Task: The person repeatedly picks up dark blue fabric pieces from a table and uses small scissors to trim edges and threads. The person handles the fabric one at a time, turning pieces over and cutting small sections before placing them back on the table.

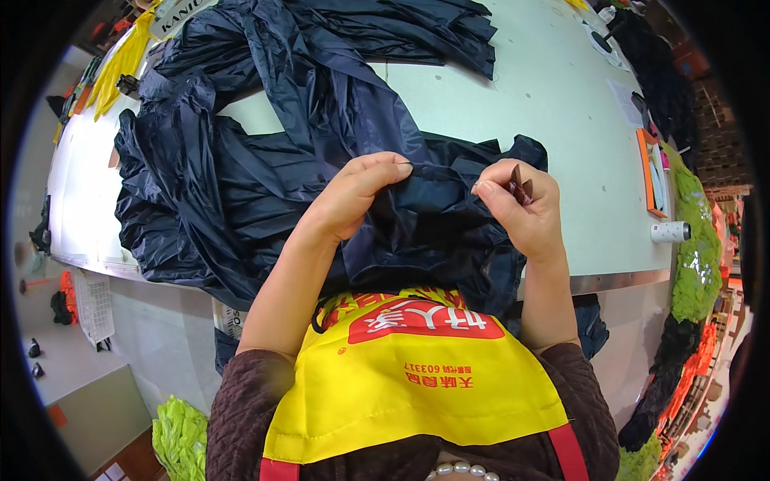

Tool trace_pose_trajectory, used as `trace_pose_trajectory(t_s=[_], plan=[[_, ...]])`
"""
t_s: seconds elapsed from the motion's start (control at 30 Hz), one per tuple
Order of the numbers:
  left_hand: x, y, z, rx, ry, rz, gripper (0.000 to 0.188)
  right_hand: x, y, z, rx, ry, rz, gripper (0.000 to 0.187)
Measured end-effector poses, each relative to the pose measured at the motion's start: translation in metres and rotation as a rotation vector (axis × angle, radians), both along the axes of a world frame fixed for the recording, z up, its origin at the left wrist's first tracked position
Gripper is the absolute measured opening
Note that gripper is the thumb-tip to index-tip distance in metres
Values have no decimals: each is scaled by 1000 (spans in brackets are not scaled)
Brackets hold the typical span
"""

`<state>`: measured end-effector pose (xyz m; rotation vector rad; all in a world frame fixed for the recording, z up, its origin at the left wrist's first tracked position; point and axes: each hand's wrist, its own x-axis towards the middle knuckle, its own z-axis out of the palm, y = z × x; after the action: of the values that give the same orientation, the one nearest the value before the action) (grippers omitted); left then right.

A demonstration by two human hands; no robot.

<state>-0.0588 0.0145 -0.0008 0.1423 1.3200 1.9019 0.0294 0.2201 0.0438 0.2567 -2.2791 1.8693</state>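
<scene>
A large heap of shiny navy fabric (pixel 233 184) lies in folds over the white table and drapes over its near edge. My left hand (pixel 365 188) is closed, thumb and forefinger pinching an edge of this fabric. Opposite it, my right hand (pixel 525 204) is closed too, with its thumb and forefinger pinching the same edge farther right. A stretch of fabric runs between the two hands. Tucked in my right palm is a small dark-red pointed thing (pixel 520 188), its kind mostly hidden by the fingers.
The white table (pixel 513 104) has a metal near edge. On its right stand an orange-edged box (pixel 651 172) and a white thread cone (pixel 670 232). Lime-green fabric (pixel 696 240) hangs beyond the right end. Yellow fabric (pixel 124 68) lies far left. More lime fabric (pixel 178 437) sits low left.
</scene>
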Motion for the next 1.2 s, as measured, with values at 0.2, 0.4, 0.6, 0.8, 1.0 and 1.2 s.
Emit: trace_pose_trajectory(t_s=[0.2,0.4,0.6,0.8,1.0,1.2], plan=[[9,10,-2,3,87,19,15,13,-6,10,344,157,39,8],[13,16,-4,-5,39,79,12,31,3,22,350,-72,781,11],[16,23,-5,-40,120,77,14,14,-23,-4,232,-67,-273,16],[16,23,-8,-33,160,133,13,-7,-20,-45,530,342,-284,19],[17,26,-9,-19,53,163,13,-7,-13,-32,557,263,-166,11],[14,27,-14,-32,60,123,11,0,2,-31,-157,-277,84,8]])
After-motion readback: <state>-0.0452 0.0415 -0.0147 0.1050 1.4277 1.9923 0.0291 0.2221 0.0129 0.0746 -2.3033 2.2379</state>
